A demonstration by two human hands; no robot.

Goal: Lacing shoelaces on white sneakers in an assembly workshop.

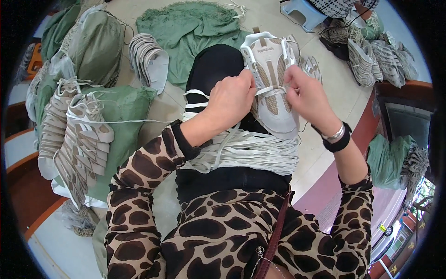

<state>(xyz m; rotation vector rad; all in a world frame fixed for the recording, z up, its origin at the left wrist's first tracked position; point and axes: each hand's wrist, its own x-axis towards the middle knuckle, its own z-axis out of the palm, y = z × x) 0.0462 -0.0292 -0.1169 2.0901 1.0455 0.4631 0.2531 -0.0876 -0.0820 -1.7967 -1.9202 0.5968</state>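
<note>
A beige-and-white shoe upper [275, 120] lies across my knees, toe toward me, its pull loop at the far end. A white shoelace [268, 91] crosses its eyelet area. My left hand [231, 98] is closed at the upper's left edge, thumb and fingers pinching the lace. My right hand [308, 93] is curled against the right edge, its fingers closed at the lace; the fingertips are partly hidden. Across my lap, over black cloth, rests a thick bundle of white laces [258, 151]. One long strand runs from it to the left.
Two stacks of nested uppers [86, 135] lean at the left by a green sack [125, 109]. Another stack [147, 58] stands on the floor beside spread green cloth [186, 28]. A blue stool [302, 14], a person and more uppers [364, 60] are at the far right.
</note>
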